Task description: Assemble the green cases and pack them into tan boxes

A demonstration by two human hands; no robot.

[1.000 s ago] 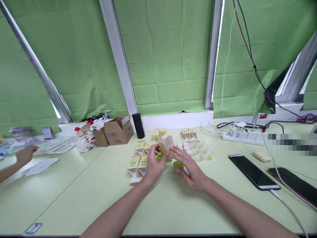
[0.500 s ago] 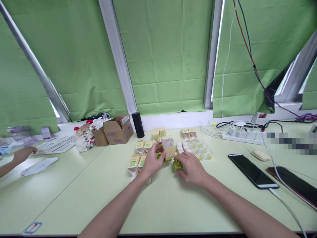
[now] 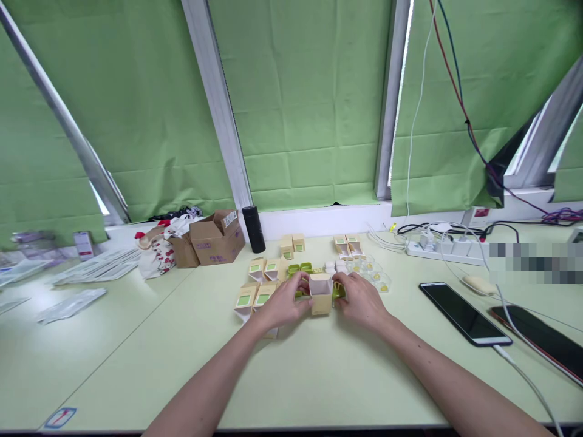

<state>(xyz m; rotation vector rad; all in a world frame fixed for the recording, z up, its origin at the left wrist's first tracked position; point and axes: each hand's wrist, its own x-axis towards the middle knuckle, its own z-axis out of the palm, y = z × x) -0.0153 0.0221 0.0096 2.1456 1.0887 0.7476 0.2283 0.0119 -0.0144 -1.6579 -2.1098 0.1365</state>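
A small cream cardboard box point(image 3: 321, 304) with its top flaps open stands between my hands. My left hand point(image 3: 286, 301) grips its left side with thumb and fingers. Just right of the box, my right hand point(image 3: 359, 298) is closed on a small green case point(image 3: 337, 291), mostly covered by the fingers. Behind the box sit several more green cases point(image 3: 300, 267) and a group of small white blocks point(image 3: 336, 266). Clear plastic cups with yellow bits point(image 3: 376, 277) are behind my right hand. Several cream boxes with green labels point(image 3: 246, 297) stand left of my left hand.
At the back are a brown carton point(image 3: 217, 243), a black bottle point(image 3: 254, 230) and two cream boxes point(image 3: 348, 246). A power strip point(image 3: 446, 250), a phone point(image 3: 464, 312) with a white cable and a second phone point(image 3: 542, 337) lie right. Flat packets point(image 3: 73, 305) lie left.
The cardboard box has moved right and toward me, and now stands upright between my hands. Green cases behind it have come into view. The other person's hand at far left has left view.
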